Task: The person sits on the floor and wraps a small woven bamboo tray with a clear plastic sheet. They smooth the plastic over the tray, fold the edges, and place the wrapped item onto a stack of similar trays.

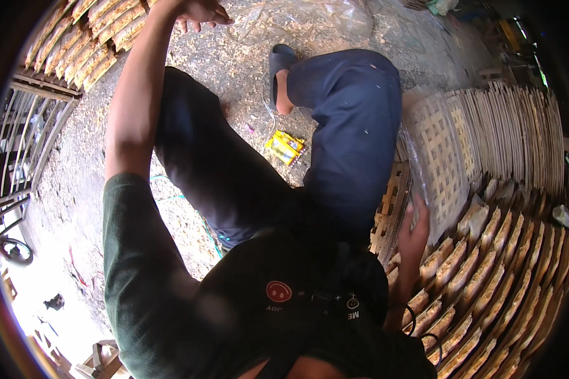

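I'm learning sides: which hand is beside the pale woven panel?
The right hand, beside the woven panel; the left hand is at the picture's top.

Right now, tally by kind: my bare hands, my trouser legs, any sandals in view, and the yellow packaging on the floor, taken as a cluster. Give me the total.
Bare hands: 2 (left hand, right hand)
Dark trouser legs: 2
Sandal: 1
Yellow packaging cluster: 1
Total: 6

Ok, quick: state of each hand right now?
Left hand: loosely open, nothing visible in it.
Right hand: open, beside the plastic-covered woven panel; whether it touches can't be told.
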A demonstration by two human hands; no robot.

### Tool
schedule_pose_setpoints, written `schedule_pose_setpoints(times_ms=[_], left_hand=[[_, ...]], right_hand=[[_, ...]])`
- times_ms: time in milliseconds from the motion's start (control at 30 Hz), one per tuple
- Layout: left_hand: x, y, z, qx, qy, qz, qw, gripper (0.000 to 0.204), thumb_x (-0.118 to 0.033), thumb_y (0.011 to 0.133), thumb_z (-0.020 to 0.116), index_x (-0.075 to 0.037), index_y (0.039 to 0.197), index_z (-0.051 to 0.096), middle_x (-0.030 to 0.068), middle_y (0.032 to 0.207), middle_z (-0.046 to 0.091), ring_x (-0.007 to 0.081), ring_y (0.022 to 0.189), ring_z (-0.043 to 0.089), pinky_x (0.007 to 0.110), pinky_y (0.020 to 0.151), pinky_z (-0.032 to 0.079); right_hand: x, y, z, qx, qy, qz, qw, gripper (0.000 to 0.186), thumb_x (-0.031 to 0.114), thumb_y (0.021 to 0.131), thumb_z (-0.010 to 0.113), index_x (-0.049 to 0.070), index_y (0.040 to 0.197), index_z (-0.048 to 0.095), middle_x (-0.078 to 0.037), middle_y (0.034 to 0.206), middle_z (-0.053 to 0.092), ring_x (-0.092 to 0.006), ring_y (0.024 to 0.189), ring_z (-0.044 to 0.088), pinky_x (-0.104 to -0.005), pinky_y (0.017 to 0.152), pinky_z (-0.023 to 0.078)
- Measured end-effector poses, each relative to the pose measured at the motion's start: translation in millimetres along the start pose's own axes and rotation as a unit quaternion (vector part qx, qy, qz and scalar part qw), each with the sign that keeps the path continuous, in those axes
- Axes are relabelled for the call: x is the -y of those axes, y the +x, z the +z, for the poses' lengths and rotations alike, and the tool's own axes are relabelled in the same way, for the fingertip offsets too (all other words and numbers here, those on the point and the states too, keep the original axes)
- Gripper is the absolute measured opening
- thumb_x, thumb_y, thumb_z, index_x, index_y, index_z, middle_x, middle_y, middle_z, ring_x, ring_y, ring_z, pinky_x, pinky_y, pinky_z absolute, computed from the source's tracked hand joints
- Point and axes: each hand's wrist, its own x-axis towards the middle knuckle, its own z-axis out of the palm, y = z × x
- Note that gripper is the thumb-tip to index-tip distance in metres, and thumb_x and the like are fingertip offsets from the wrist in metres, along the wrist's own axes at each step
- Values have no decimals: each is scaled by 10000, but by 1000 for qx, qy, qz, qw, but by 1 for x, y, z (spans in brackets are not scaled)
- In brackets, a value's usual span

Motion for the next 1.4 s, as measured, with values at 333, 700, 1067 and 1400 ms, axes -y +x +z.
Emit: schedule_pose_setpoints(times_ms=[333, 700, 1067, 1400], left_hand=[[-28, 11, 2, -57, 29, 9, 998, 618, -587, 1015, 477, -303, 1557, 394, 85, 1528, 498, 299, 1134, 665, 495, 955, 582], [-91, -98, 38, -360, 63, 81, 927, 475, -428, 1022, 563, -124, 1386, 589, 205, 1319, 632, 345, 1166, 638, 434, 987, 529], [-69, -175, 131, -403, 274, 51, 872, 380, -428, 1004, 557, -187, 1286, 638, 77, 1312, 592, 283, 1268, 535, 452, 1118, 399], [-61, -155, 109, -270, 118, 28, 955, 455, -332, 1051, 569, -65, 1419, 570, 167, 1400, 613, 318, 1327, 560, 396, 1112, 422]], right_hand=[[145, 309, 9, 58, -91, -350, 930, 344, 229, 948, 642, 76, 1255, 637, -153, 1214, 670, -319, 1078, 639, -453, 977, 490], [150, 278, 48, 114, -124, -630, 758, 378, 315, 876, 716, 120, 1200, 716, -60, 1251, 704, -263, 1226, 613, -434, 1102, 399], [114, 146, 108, 239, -178, -662, 688, 225, 342, 881, 655, 156, 934, 768, -32, 1054, 716, -227, 1170, 616, -503, 1179, 307], [-34, 164, -13, -147, 74, -173, 971, 252, 276, 979, 673, 82, 1135, 711, -108, 1035, 748, -235, 921, 733, -374, 765, 555]])
